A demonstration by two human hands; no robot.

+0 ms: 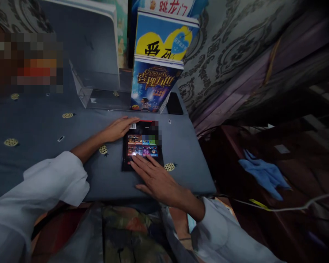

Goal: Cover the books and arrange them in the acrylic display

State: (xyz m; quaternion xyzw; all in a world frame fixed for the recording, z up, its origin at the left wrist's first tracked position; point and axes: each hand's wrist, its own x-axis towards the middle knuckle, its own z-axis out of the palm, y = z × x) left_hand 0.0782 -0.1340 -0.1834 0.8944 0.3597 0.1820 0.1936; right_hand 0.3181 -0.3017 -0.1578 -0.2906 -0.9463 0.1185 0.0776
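- Our right hand lies flat on the near end of the thin dark book, its grip spread and holding nothing.
- The book lies on the worktop. It looks light, stiff and glossy, so it is best pinched by its long edges.
- Our left hand rests open at the book's far left corner.

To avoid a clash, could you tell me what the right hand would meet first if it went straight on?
The right hand touches the black box; sliding on across it, it would probably meet the left hand at the upper left corner.
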